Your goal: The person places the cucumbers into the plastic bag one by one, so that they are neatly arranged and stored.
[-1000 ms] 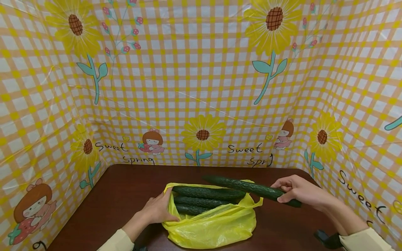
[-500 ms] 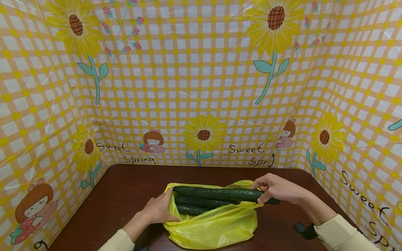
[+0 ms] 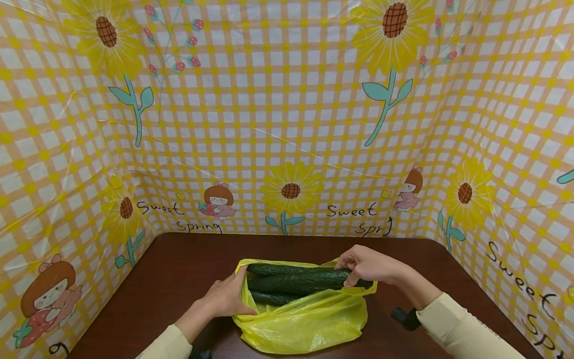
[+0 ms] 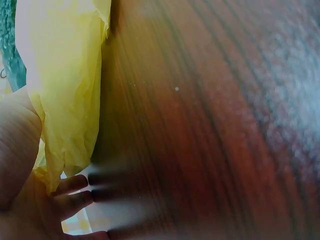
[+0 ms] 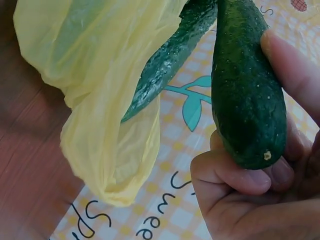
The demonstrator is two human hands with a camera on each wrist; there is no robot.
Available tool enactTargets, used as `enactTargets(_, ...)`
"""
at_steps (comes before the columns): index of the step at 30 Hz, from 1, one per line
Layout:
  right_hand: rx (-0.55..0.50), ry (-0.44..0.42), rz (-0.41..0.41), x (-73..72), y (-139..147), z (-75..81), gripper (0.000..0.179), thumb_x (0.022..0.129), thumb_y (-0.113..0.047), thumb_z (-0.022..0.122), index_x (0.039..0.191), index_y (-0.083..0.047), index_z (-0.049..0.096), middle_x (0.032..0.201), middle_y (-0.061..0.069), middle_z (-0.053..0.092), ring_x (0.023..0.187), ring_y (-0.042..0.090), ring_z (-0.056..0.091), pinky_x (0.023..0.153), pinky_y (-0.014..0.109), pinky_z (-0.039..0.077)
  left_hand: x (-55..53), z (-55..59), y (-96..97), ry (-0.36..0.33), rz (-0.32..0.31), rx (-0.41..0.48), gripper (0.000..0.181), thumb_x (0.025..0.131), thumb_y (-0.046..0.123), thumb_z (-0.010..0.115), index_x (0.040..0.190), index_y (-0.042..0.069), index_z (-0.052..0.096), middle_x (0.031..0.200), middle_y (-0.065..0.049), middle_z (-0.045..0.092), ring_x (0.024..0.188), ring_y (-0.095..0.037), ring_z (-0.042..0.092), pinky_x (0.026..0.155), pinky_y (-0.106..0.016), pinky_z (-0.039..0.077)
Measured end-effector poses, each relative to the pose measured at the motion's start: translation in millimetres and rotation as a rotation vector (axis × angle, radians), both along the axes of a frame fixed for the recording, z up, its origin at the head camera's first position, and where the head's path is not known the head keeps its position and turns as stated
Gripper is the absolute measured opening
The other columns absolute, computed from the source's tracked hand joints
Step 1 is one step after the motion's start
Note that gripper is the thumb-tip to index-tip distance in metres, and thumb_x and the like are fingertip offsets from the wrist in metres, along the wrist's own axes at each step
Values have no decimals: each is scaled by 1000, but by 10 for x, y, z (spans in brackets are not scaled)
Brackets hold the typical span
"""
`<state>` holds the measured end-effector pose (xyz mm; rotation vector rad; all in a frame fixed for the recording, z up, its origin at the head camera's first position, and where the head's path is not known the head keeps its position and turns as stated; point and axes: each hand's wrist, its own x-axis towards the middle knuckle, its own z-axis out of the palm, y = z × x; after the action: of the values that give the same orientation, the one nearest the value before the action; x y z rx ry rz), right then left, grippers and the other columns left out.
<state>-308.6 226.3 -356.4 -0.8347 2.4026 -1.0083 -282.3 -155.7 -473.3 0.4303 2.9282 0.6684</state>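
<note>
A yellow plastic bag (image 3: 309, 324) lies on the table with its mouth spread and several dark green cucumbers (image 3: 269, 298) inside. At the bag's left end, my left hand (image 3: 224, 297) holds the rim, thumb toward the front; in the left wrist view the film passes between thumb and fingers. My right hand (image 3: 369, 264) grips one cucumber (image 5: 247, 90) near its right end, thumb on one side and curled fingers on the other. Most of this cucumber lies within the bag mouth, over the others. Another cucumber (image 5: 170, 60) shows beside the film in the right wrist view.
The dark brown table (image 3: 179, 259) carries the bag. Checked cloth (image 3: 287, 124) with sunflowers and cartoon figures walls the back and both sides. A black strap piece (image 3: 405, 318) hangs by the right sleeve.
My right hand has moved left and brought the cucumber from above the bag's right side down into its mouth. The left hand has stayed at the bag's left rim.
</note>
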Motion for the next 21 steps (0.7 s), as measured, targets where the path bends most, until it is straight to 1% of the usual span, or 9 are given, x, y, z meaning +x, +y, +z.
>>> enactTargets(2,4,2,5,-28,-26,-21,36,81,-3,78,65,-11,47,65,6,58,89,37,67,84,41,56,1,3,0,-3,-4,2,126,68,60,87,159,7,19,153,-23,44,130,-39,55,98,-67,40)
enactTargets(3,11,2,8,-46,-33,-38,24,81,-4,79,71,-8,57,57,4,50,71,32,62,80,39,55,2,3,1,-4,-4,2,126,69,61,87,159,7,18,153,-23,43,130,-39,55,99,-67,39)
enactTargets(4,17,4,10,-65,-35,-58,13,82,-5,79,80,-4,66,55,1,47,56,27,52,76,36,53,2,0,0,-7,-3,1,126,69,61,87,159,7,18,154,-23,43,131,-39,54,99,-67,39)
enactTargets(5,22,3,10,-85,-34,-79,14,82,-5,79,92,0,71,54,-2,45,48,22,39,72,34,50,2,-2,1,-8,-2,1,126,69,61,87,159,7,18,154,-23,42,131,-40,54,100,-68,38)
enactTargets(6,28,-1,12,-105,-33,-104,24,82,-6,79,105,1,73,49,-2,37,44,20,26,69,33,46,3,-3,2,-8,-1,1,126,69,61,87,159,7,18,154,-23,42,131,-40,54,100,-68,38)
enactTargets(8,34,2,14,-144,-23,-152,39,83,-6,79,121,2,71,47,-3,34,47,14,14,64,32,40,4,-3,-1,-10,3,0,126,69,61,87,160,8,17,155,-22,41,132,-40,53,101,-69,37)
enactTargets(9,38,3,18,-160,-20,-179,40,83,-6,79,121,2,71,47,-4,32,46,12,13,61,31,39,6,-1,-1,-9,5,1,126,68,61,87,160,8,18,155,-22,41,132,-40,53,101,-69,36)
enactTargets(15,61,19,45,-189,9,-315,38,87,-8,77,124,0,71,48,-6,24,45,11,11,51,27,31,20,6,6,-3,7,-4,126,68,60,87,159,7,19,154,-23,43,129,-40,56,100,-67,39)
enactTargets(21,89,54,-21,-136,54,-422,33,86,-12,80,116,0,73,57,-6,24,51,11,18,52,27,28,23,9,7,16,2,-10,122,69,58,88,156,6,22,148,-23,50,116,-37,63,94,-65,43)
